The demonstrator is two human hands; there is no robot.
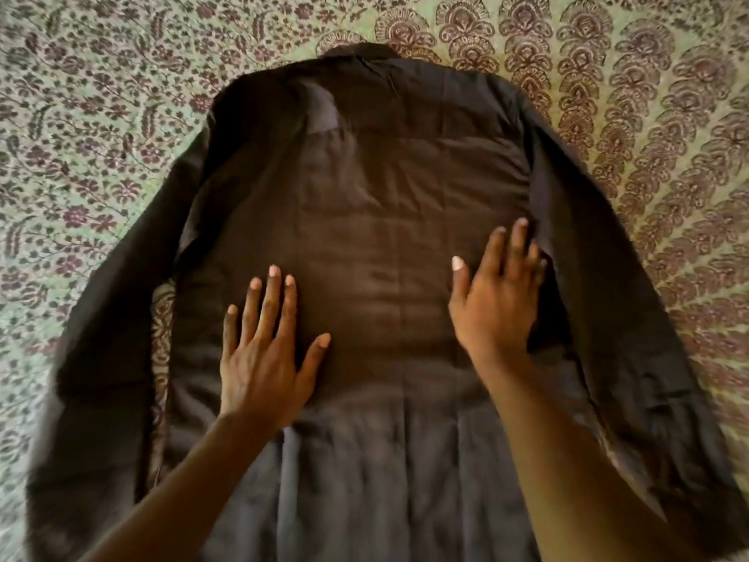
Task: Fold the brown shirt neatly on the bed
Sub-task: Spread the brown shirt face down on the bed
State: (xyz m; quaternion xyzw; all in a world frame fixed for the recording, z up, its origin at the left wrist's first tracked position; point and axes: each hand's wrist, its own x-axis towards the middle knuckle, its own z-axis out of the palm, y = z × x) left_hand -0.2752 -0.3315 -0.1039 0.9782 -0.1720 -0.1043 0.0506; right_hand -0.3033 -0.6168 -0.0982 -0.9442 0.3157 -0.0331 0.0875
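On the patterned bedspread (101, 115) | brown shirt (385, 188) lying back-up | left hand (263, 358), right hand (494, 302) pressing flat, fingers straight | smoothing outward before folding sleeves

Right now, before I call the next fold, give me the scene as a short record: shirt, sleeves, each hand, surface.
shirt: brown shirt spread flat, collar at the far end, hem toward the person
sleeves: both spread outward, neither folded in yet
left hand: flat on the shirt's lower middle, fingers straight and spread
right hand: on the shirt near its right side seam, fingers extended, grips nothing
surface: patterned bedspread under and around the shirt
fold progress: none visible
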